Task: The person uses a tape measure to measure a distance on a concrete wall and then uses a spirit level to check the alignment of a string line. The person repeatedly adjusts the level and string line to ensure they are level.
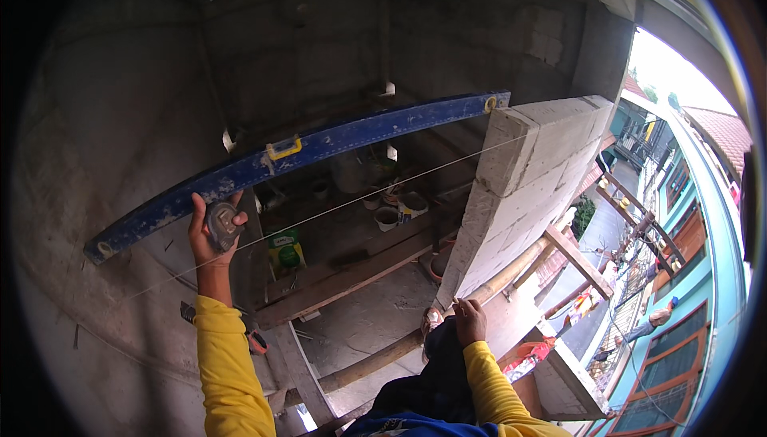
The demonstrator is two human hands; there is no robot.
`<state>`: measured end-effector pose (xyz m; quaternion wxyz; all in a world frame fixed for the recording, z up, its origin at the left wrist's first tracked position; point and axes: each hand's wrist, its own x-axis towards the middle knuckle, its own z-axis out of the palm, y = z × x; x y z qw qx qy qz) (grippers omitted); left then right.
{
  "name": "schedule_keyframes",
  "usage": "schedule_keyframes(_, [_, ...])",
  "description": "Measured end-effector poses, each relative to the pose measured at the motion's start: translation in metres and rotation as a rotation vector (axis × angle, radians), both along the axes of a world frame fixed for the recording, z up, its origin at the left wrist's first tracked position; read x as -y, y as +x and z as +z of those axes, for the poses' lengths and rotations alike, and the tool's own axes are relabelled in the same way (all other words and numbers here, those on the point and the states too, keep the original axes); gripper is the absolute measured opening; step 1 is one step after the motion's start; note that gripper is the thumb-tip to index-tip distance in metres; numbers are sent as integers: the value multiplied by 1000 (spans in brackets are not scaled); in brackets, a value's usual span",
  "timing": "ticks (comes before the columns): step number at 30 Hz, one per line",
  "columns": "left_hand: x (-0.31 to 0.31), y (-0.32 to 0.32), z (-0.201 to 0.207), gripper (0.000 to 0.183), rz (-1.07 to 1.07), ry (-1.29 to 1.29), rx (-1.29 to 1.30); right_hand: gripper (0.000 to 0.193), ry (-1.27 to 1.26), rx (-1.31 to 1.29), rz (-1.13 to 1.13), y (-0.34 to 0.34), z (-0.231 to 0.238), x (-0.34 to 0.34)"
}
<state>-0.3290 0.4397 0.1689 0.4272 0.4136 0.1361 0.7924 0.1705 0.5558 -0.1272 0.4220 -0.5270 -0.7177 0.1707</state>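
One rounded tape measure (224, 226) gripped by left hand (201, 240), scuffed blue level (359, 135); right hand (470, 323) curled, contents unclear

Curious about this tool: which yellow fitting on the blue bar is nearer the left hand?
The rectangular fitting, midway along the blue bar; the round fitting is at its right end, far from the left hand.

Honestly, nothing I can properly read from my end. There's some light lettering across the upper part of a green pack (288, 259) back there, too small for me to make out. A white tub (411, 204) has a blue and yellow printed patch, just a blur on my feed. Pale marks on the blue shirt (427, 427) down low, also unreadable.
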Motion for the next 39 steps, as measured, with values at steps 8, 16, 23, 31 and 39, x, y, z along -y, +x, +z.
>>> schedule_keyframes(8, [-2, -1, -1, 47, -5, -2, -4, 21, -10, 2, 4, 2, 1, 0])
schedule_keyframes(16, [6, 0, 3, 46, 41, 1, 23, 18, -37, -19, 22, -7, 3, -1])
schedule_keyframes(23, [-12, 6, -2, 36, 8, -48, 151, 23, -252, -596, 143, 10, -48, -20])
schedule_keyframes(31, [9, 14, 7, 35, 14, -44, 77, 15, 11, -74, 107, 7, -19, -9])
schedule_keyframes(39, [5, 19, 17, 39, 32, -58, 60, 16, 62, -306, 200, 26, -91, -55])
